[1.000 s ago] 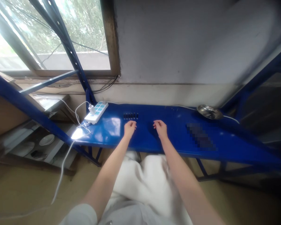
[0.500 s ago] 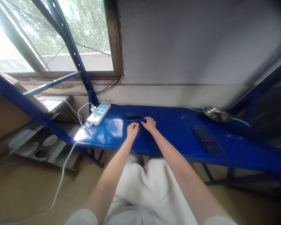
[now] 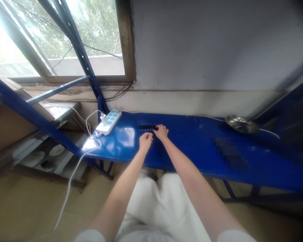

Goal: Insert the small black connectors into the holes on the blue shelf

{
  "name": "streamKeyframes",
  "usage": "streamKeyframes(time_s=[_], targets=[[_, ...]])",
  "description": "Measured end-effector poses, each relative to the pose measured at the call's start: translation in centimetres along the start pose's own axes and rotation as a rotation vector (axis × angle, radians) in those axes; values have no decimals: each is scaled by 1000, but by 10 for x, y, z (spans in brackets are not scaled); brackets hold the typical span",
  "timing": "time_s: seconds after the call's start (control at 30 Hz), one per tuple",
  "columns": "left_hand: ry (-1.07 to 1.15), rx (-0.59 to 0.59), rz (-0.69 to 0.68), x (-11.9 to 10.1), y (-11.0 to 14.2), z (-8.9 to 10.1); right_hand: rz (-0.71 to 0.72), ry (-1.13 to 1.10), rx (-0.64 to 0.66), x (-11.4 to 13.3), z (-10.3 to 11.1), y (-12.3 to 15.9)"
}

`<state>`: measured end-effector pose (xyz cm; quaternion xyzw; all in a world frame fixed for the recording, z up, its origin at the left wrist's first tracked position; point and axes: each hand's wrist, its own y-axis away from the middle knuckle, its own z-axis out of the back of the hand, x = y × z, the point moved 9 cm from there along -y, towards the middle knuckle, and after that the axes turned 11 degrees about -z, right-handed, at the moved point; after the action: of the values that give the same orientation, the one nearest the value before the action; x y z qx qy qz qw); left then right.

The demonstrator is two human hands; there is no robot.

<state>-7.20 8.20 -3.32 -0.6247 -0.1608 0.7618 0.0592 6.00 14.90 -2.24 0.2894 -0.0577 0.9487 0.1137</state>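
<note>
Several small black pieces (image 3: 145, 127) with light ends stand side by side in a short row on the blue bench (image 3: 187, 151); their exact kind is too small to tell. At the right end of this row my right hand (image 3: 161, 131) has its thumb and fingers closed around the last small black piece (image 3: 155, 127). Just in front of the row, nearer to me, is my left hand (image 3: 146, 139). Its fingers are pinched together, and whatever they hold cannot be made out.
A white power strip (image 3: 108, 122) with a plug and white cable sits at the bench's left end. Toward the right lie a shiny metal bowl (image 3: 241, 124) and a blurred-out dark object (image 3: 231, 153). A blue metal frame post (image 3: 84, 60) rises at left before the window.
My right hand has moved slightly to the row's right end and now closes on the last piece there. My left hand stays pinched in front. The whole view has shifted a little.
</note>
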Motion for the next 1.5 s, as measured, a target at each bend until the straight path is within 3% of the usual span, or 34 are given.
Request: streamKeyframes(time_s=[0.13,0.3,0.43,0.53,0.7,0.8,0.9,1.03,1.2,1.5], targets=[[25,-7,-16,-6,1,1,45,-55,28,2,11,7],[7,-90,-89,-20,3,7,329,211,14,24,33,34],[-42,-24,-174,-27,5,0,436,410,37,34,42,56],[-52,17,-186,-24,4,-5,465,407,42,36,48,65],[-11,19,-151,-15,1,-7,402,108,-75,19,67,67],[27,31,-134,-13,0,-8,245,-204,-172,-7,76,66],[15,56,-165,-17,1,-10,116,-394,-167,-25,68,69],[-55,111,-238,-29,7,-15,48,-419,-162,-35,57,73],[-115,178,-298,-40,13,-22,61,-428,-166,-38,53,74],[-74,246,-249,-32,11,-28,35,-545,-159,-44,56,78]])
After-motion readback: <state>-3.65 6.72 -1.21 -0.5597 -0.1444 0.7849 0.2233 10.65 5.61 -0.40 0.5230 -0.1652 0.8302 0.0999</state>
